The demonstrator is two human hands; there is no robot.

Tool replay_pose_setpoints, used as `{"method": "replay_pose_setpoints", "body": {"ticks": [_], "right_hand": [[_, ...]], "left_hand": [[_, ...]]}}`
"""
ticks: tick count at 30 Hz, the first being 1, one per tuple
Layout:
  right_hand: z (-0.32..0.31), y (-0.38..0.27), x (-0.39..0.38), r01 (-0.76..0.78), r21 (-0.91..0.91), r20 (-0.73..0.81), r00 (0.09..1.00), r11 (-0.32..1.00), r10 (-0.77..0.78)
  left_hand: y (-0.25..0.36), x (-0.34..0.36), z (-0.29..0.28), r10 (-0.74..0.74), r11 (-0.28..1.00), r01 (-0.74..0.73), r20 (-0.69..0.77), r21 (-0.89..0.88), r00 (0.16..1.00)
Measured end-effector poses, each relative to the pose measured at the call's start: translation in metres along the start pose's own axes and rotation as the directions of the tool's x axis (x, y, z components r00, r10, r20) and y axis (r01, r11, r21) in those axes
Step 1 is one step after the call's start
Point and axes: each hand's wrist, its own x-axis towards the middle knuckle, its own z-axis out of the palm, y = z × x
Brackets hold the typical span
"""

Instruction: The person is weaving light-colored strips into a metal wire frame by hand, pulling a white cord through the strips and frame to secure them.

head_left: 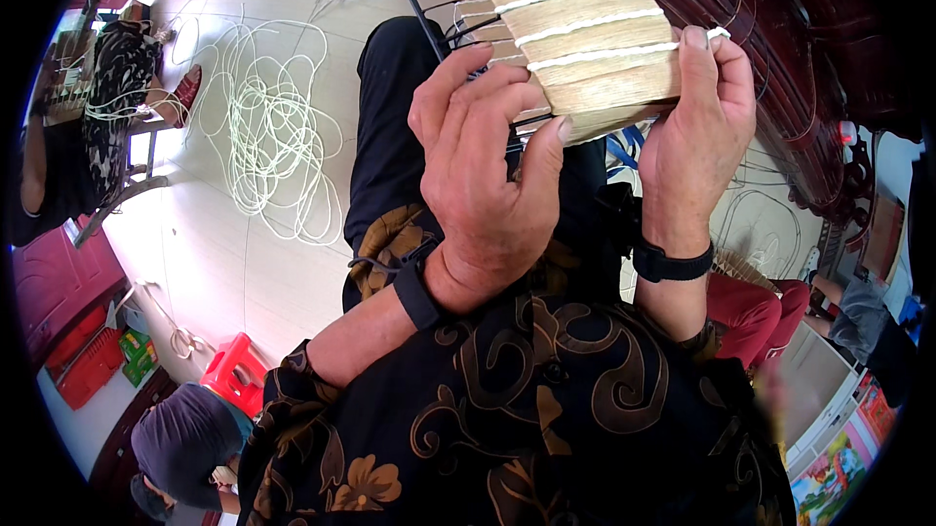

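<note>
A woven panel (585, 19) of flat tan strands, crossed by several white cords (585, 56), lies over a black metal frame (414, 0) at the top middle. At its left edge my left hand (478, 165) is loosely closed, fingers bent against the side and thumb at the near corner. My right hand (697, 126) pinches the end of the nearest cord at the panel's right edge, between thumb and forefinger. Its other fingertips are hidden.
A tangled heap of pale cord (268, 126) covers part of the tiled floor to the left. Beside it sits a person in patterned trousers (122, 63). A red stool (234, 370) stands lower left, near another person (185, 438). Dark carved wooden furniture (751, 48) borders my right side.
</note>
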Motion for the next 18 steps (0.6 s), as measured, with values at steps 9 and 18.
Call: {"method": "replay_pose_setpoints", "body": {"ticks": [9,18], "right_hand": [[-0.0041,0.0022,-0.0003,0.015,0.033,0.022,1.0,0.999,-0.016],[-0.0046,-0.0002,-0.0015,0.027,-0.078,-0.023,0.999,0.997,-0.029]], "left_hand": [[0.0036,-0.001,0.0018,-0.033,0.999,0.034,0.015,-0.033,0.999],[0.0014,-0.0006,0.0062,0.028,0.998,-0.027,0.02,-0.059,0.999]]}}
